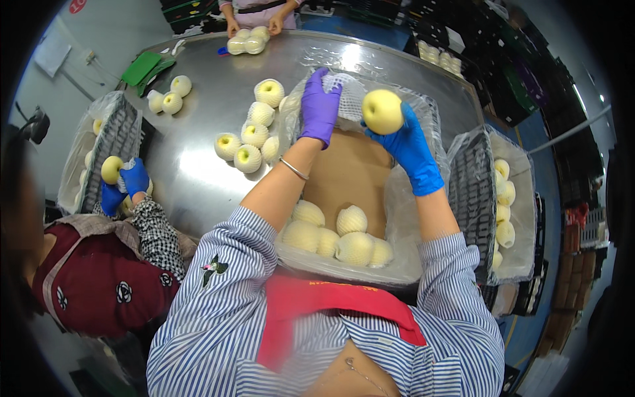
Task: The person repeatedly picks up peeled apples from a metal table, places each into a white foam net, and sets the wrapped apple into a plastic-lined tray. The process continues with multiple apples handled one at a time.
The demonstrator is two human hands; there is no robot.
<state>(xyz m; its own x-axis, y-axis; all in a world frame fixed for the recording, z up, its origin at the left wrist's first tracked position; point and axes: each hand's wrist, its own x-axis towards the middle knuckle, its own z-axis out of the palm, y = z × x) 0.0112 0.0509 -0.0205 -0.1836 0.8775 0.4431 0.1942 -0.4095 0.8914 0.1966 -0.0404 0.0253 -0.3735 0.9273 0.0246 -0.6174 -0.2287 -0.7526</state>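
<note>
My right hand (409, 149), in a blue glove, holds a bare yellow apple (381, 111) above the far end of a crate lined with clear plastic film (407, 223). To its left, my purple-gloved left hand (320, 111) reaches over the same end, thumb and fingers spread at the edge of white foam netting (346, 97). Whether those fingers grip the netting cannot be made out. Brown cardboard (347, 173) shows inside the crate. Several apples in foam nets (354, 248) sit at the end nearest me.
Several netted apples (254, 135) stand on the steel table (198, 149) to the left. A co-worker's blue gloves (134, 176) handle an apple at a left crate (114, 134). Another person's hands hold a wrapped apple pack (248, 40) across the table. A lined crate (516, 198) stands right.
</note>
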